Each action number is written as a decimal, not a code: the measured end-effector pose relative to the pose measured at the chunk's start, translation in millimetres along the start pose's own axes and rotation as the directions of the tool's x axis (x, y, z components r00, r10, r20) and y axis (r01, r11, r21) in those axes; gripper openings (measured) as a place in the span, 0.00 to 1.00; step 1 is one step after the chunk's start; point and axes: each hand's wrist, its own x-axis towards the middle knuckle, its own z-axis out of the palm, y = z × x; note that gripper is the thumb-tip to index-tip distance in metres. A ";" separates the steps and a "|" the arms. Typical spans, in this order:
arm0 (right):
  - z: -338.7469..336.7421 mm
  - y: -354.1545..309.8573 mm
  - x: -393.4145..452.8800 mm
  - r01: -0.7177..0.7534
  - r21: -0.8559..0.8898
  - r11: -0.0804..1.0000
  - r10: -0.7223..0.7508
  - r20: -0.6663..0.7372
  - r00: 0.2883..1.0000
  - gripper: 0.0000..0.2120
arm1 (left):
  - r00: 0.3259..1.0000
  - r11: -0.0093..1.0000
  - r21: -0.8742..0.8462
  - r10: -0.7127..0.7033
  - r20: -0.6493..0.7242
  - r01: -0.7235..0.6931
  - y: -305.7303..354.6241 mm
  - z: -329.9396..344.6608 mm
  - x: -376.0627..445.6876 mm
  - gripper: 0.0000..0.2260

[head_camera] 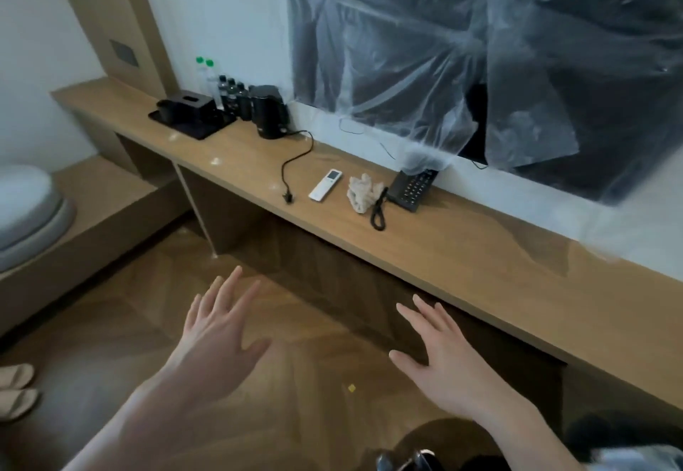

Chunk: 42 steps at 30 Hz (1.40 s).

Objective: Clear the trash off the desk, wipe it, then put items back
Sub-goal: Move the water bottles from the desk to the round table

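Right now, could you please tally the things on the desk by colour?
Black: 7 (tray, tissue box, 3 dark bottles, kettle, phone)
White: 2 (remote, crumpled tissue)
Clear, green-capped: 2 (water bottles)
Total: 11

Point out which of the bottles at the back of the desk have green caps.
The two clear bottles nearest the wall, behind the black tissue box. The three bottles beside the kettle are dark with dark caps.

A long light-brown wooden bench (pixel 462 260) is running along a pale white wall (pixel 229 20), a crinkled clear plastic sheet (pixel 480 45) is covering a dark wall-mounted panel, and brown herringbone wood flooring (pixel 148 315) is spreading below.
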 end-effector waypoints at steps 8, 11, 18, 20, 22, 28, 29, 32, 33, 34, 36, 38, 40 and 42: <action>10.0 -136.3 55.9 0.193 -0.014 0.981 -0.190 0.110 0.976 0.36 | 0.983 0.986 0.040 -0.155 -0.100 0.159 -95.1 -40.9 -12.0 0.38; 2.9 -157.6 74.9 0.222 -0.040 0.974 -0.217 0.106 0.970 0.36 | 0.976 0.983 0.022 -0.179 -0.125 0.183 -108.5 -51.1 -3.8 0.38; 1.5 -188.0 145.7 0.247 -0.095 0.964 -0.233 0.132 0.963 0.36 | 0.968 0.968 0.085 -0.227 -0.102 0.236 -147.8 -70.9 35.1 0.38; -0.3 -196.7 172.4 0.255 -0.126 0.959 -0.238 0.136 0.962 0.36 | 0.962 0.957 0.110 -0.260 -0.087 0.269 -159.2 -78.4 55.2 0.37; -6.9 -203.9 199.6 0.254 -0.165 0.953 -0.233 0.134 0.963 0.36 | 0.956 0.948 0.134 -0.282 -0.074 0.290 -170.7 -85.4 77.8 0.37; -43.5 -219.1 288.9 0.251 -0.134 0.959 -0.231 0.147 0.962 0.37 | 0.945 0.933 0.155 -0.312 -0.100 0.325 -194.5 -119.0 156.4 0.40; -50.4 -223.8 304.8 0.257 -0.120 0.959 -0.238 0.154 0.959 0.37 | 0.942 0.930 0.156 -0.318 -0.106 0.332 -197.0 -124.5 169.7 0.40; -63.7 -242.8 353.7 0.289 -0.136 0.948 -0.265 0.167 0.950 0.36 | 0.933 0.918 0.170 -0.344 -0.108 0.358 -205.4 -133.8 204.5 0.39; -65.2 -251.0 369.8 0.303 -0.156 0.940 -0.276 0.172 0.946 0.37 | 0.928 0.912 0.178 -0.356 -0.106 0.370 -209.8 -136.6 213.5 0.38; -66.0 -260.0 383.7 0.315 -0.173 0.933 -0.284 0.184 0.941 0.37 | 0.926 0.909 0.182 -0.362 -0.102 0.375 -214.8 -139.6 220.4 0.37; -65.8 -281.7 405.4 0.346 -0.167 0.923 -0.304 0.231 0.924 0.37 | 0.916 0.901 0.170 -0.388 -0.097 0.400 -226.9 -145.7 229.4 0.36; -65.7 -304.2 427.4 0.395 -0.142 0.908 -0.347 0.276 0.896 0.37 | 0.897 0.886 0.146 -0.424 -0.123 0.439 -244.3 -150.6 241.7 0.36; -68.7 -327.8 449.8 0.425 -0.155 0.892 -0.368 0.299 0.880 0.37 | 0.883 0.873 0.139 -0.450 -0.136 0.467 -265.8 -156.1 256.0 0.36; -71.3 -348.9 472.0 0.439 -0.161 0.884 -0.377 0.309 0.873 0.37 | 0.874 0.870 0.108 -0.466 -0.141 0.481 -287.8 -161.5 271.5 0.35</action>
